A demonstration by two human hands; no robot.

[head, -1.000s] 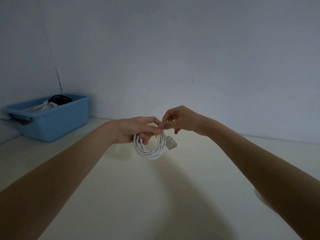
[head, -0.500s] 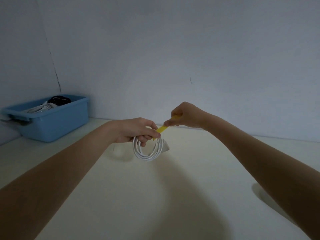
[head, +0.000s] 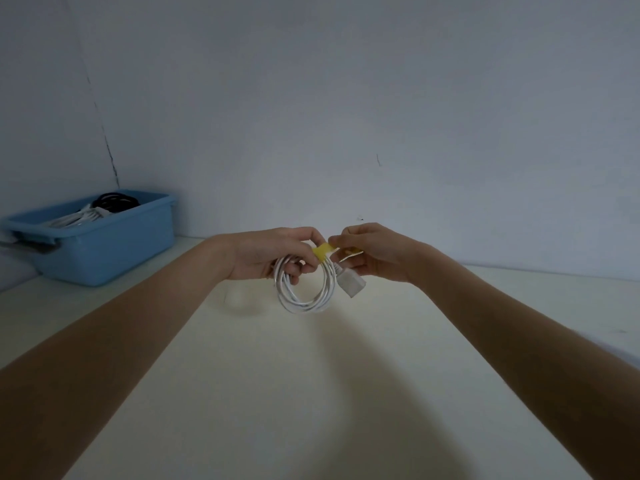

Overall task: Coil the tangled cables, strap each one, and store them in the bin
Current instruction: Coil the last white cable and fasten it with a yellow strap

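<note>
My right hand [head: 372,252] has drawn back in to the white cable coil [head: 304,289], pinching the yellow strap [head: 322,252] across its top; my left hand [head: 273,254] grips the coil above the desk [head: 277,393], the blue bin [head: 104,244] well left.

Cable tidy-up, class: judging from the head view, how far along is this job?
Done: cables already lie in the blue bin. In hand: the left hand holds the coiled white cable while the right hand wraps a yellow strap round it. Left: fasten the strap, bin the coil.
</note>
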